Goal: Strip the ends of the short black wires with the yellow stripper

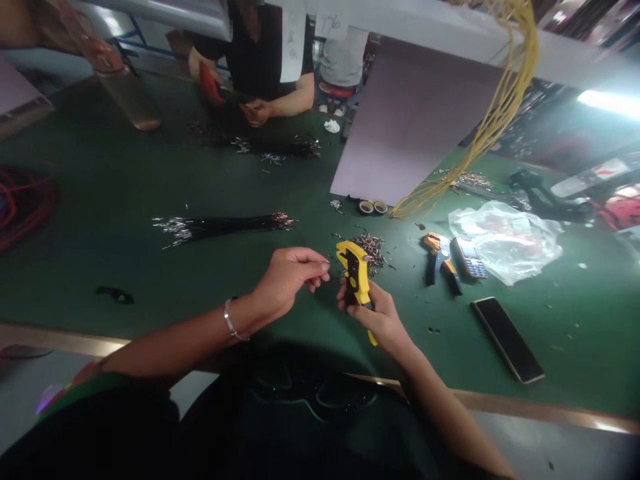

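My right hand (375, 315) grips a yellow and black wire stripper (355, 277) upright, its jaw end close to my left hand (289, 277). The thumb and forefinger of my left hand are pinched together beside the tool; anything between them is too thin to make out. A heap of small metal-ended wire pieces (371, 252) lies just beyond the stripper on the green mat (100, 227). Farther left lies a bundle of black wires (223, 227) with bare metal ends, out of reach of both fingertips. A silver bracelet (231, 321) circles my left wrist.
Blue-and-orange wire strippers (440, 260), a keypad phone (470, 257), a smartphone (507, 340) and a plastic bag (505, 241) lie to the right. Yellow wires (507, 113) hang above. Across the bench, a co-worker's hand (256, 112) works near a red-handled tool (210, 83).
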The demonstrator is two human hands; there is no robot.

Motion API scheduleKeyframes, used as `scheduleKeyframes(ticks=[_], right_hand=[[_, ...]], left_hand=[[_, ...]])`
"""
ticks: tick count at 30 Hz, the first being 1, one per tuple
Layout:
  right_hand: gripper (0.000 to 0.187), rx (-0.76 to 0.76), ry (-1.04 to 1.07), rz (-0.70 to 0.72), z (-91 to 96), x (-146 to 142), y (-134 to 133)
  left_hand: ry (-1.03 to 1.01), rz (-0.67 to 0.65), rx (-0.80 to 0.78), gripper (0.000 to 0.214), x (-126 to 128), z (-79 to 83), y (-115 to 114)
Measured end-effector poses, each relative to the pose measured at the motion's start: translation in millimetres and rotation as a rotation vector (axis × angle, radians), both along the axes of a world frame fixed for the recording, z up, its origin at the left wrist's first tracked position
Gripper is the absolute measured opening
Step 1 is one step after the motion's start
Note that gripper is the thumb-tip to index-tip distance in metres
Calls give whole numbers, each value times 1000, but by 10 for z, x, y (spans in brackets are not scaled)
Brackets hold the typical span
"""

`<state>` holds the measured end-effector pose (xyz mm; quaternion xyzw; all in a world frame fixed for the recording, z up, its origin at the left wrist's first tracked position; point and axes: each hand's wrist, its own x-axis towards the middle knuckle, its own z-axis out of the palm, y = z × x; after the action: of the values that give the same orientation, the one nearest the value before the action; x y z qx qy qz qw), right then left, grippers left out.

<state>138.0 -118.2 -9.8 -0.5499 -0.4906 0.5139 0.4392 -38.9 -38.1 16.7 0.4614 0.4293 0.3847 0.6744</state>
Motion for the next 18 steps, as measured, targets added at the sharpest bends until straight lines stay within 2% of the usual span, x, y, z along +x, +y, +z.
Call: scheduleKeyframes(ticks=[4,9,18], right_hand=[[27,-22,110,17,-85,-103,26],[30,-35,177,-6,-159,-106,33],[33,-13,178,0,-216,-113,75]], left_hand=[[-17,43,-16,5,64,-68,-107],[8,87,8,5,107,-91,-98],[22,111,21,6,128,-146,-100]])
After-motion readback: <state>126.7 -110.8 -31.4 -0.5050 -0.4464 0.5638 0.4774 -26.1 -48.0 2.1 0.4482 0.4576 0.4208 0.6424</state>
